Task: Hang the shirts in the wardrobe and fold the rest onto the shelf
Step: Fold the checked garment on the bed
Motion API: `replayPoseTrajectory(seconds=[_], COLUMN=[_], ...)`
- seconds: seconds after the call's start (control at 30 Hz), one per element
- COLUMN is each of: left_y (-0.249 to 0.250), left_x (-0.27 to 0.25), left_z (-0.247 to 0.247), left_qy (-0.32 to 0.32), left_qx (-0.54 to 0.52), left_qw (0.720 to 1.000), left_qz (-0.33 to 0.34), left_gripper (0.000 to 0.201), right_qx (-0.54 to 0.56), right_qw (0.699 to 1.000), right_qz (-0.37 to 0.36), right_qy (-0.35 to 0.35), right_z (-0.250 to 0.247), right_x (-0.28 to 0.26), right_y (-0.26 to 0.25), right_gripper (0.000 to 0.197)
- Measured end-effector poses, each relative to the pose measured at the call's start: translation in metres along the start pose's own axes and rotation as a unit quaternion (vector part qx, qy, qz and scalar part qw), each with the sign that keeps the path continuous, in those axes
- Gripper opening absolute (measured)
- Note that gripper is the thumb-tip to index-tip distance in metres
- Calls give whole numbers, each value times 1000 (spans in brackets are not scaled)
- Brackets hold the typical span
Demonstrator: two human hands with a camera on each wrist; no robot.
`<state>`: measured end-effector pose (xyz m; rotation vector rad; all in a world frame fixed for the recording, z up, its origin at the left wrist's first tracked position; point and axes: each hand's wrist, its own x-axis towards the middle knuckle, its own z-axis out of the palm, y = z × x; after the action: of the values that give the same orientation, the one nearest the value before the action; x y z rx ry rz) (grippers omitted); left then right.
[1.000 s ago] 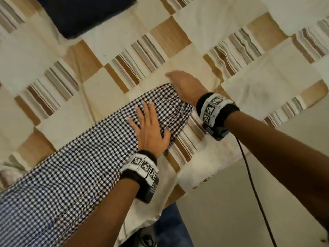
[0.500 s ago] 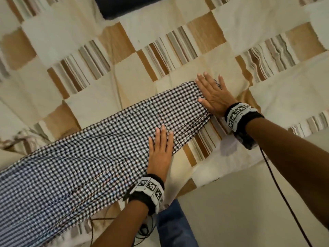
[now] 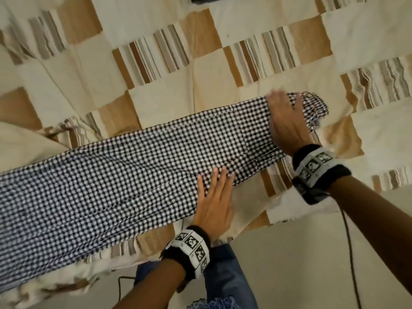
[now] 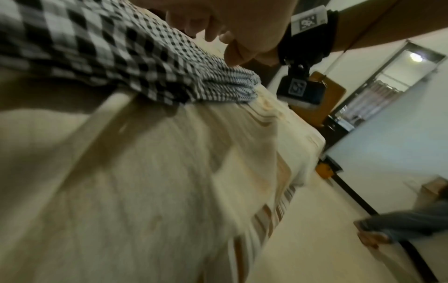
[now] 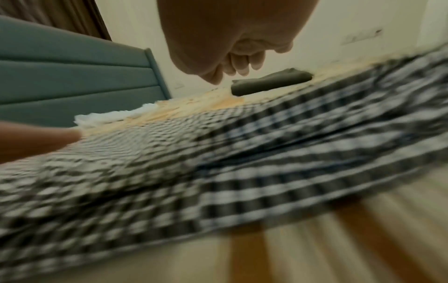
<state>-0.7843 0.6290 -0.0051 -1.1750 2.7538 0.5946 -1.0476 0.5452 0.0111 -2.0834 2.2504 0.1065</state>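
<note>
Pressing flat with both palms, a person smooths a long black-and-white checked cotton garment stretched across a bed covered in a cream, tan and striped patchwork bedspread. The left hand lies at the near edge of the cloth, fingers straight and together, holding nothing; this likely pins the fabric so it does not slide. The right hand rests near the far, gathered end with fingers spread and straight, also gripping nothing, probably flattening creases before a fold. Laid out lengthwise like this, the garment seems set up for folding rather than hanging.

Its left end runs out of view, so whether it is trousers or something else cannot be told. The right hand's fingertips are blurred. Both wrist views are smeared. A dark folded item lies farther up the bed, its kind unclear. No wardrobe or shelf can be made out.
</note>
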Motion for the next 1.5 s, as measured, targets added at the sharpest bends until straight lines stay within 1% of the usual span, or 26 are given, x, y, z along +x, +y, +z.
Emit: replayPoseTrajectory(seconds=[0.03, 0.1, 0.17, 0.2, 0.27, 0.33, 0.43, 0.5, 0.57, 0.6, 0.63, 0.7, 0.77, 0.8, 0.83, 0.87, 0.93, 1.0, 1.07, 1.13, 1.2, 1.27, 1.33, 1.4, 1.47, 1.5], left_y=[-2, -10, -27, -39, -71, -108, -162, -182, -186, -182, -174, -149, -118, -107, -101, -99, -110, -137, -177, -224, -273, -320, -359, -387, -399, -401], left_x=[3, 10, 13, 10, -9, -42, -106, -137, -141, -136, -125, -94, -62, -48, -36, -26, -17, -22, -45, -87, -141, -202, -264, -309, -321, -315], left_z=[-4, -11, -9, -5, 5, 6, 1, -12, -26, -32, -35, -36, -29, -23, -17, -13, -10, -11, -13, -19, -29, -35, -45, -57, -68, -72], left_qy=[13, 6, -45, -69, -84, -109, -83, -69, -47, -31, -9, 8, -10, -21, -31, -36, -51, -38, -19, -10, -19, -33, -50, -66, -58, -41], left_qx=[-15, -43, -72, -71, -44, -7, 16, 1, -21, -21, -14, 15, 36, 34, 27, 17, 5, 11, -6, -1, 16, 19, 7, -7, -12, -8], left_qw=[1000, 996, 990, 988, 989, 982, 962, 928, 896, 896, 910, 955, 987, 993, 996, 997, 996, 995, 991, 981, 964, 933, 892, 870, 868, 875], left_qz=[-21, -79, -115, -118, -113, -152, -260, -365, -441, -442, -414, -295, -159, -110, -82, -73, -78, -87, -135, -196, -266, -359, -450, -489, -494, -483], left_gripper=[61, 56, 60, 62, 65, 72, 84, 89, 89, 85, 79, 65, 58, 57, 55, 54, 52, 53, 58, 65, 73, 83, 92, 95, 85, 79], right_qx=[19, 57, 66, 58, 43, 48, 60, 55, 60, 62, 63, 79, 111, 119, 120, 113, 99, 101, 116, 112, 98, 88, 77, 60, 55, 60], right_qw=[1000, 996, 992, 990, 988, 987, 985, 987, 990, 991, 993, 994, 990, 988, 988, 989, 991, 991, 990, 990, 991, 991, 991, 992, 991, 992], right_qz=[-19, -56, -75, -74, -68, -71, -78, -65, -39, -31, -29, -50, -79, -85, -81, -72, -55, -44, -41, -39, -31, -23, -12, 14, 30, 21], right_qy=[7, -25, -82, -105, -134, -138, -145, -135, -124, -113, -95, -59, -47, -50, -57, -63, -68, -72, -75, -80, -89, -98, -106, -112, -116, -109], right_z=[1, 11, 28, 37, 50, 53, 48, 47, 44, 41, 37, 35, 41, 47, 54, 61, 69, 69, 66, 64, 64, 63, 61, 52, 39, 32], right_x=[-2, -9, -20, -25, -32, -33, -31, -31, -32, -33, -34, -38, -43, -45, -46, -47, -49, -52, -53, -54, -53, -53, -54, -50, -41, -34], right_y=[-24, -71, -99, -103, -99, -93, -92, -94, -102, -110, -121, -147, -174, -184, -192, -195, -196, -194, -192, -190, -188, -190, -194, -204, -225, -239], right_gripper=[53, 58, 66, 70, 76, 78, 82, 81, 77, 75, 71, 62, 59, 59, 60, 61, 61, 60, 60, 61, 63, 65, 69, 74, 78, 77])
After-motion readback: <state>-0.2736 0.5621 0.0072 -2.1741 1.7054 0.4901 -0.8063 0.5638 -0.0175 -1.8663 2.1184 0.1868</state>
